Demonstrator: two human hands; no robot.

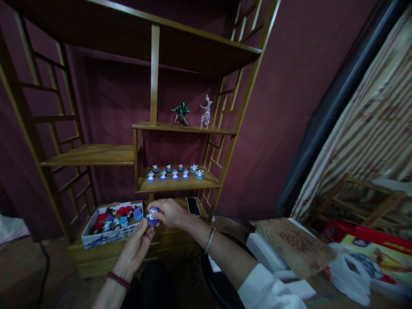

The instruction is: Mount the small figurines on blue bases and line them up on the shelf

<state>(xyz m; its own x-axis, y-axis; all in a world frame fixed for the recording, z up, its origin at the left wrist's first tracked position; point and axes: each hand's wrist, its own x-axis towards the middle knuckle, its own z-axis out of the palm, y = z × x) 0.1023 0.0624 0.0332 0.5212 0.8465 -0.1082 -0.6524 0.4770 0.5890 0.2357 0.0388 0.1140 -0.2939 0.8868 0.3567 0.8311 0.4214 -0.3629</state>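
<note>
A small purple-and-white figurine (152, 216) on a round purple base is held between my two hands, in front of the shelf. My right hand (171, 213) pinches it from the right side and above. Below and to the left, the fingertips of my left hand (137, 245) close on its base. Just left of the hands, an open cardboard box (111, 238) holds several figurines with red, blue and purple parts. On the low shelf board (175, 185), several similar figurines (174, 174) stand upright in two rows, some with purple bases, others with black or blue ones.
A phone (193, 206) lies on the lowest board behind my right forearm. Higher up stand a green figure (182, 114) and a clear deer figure (206, 112). Wooden posts (154, 77) frame the shelf. A black stool (215, 279) and a plastic bag (350, 272) are at right.
</note>
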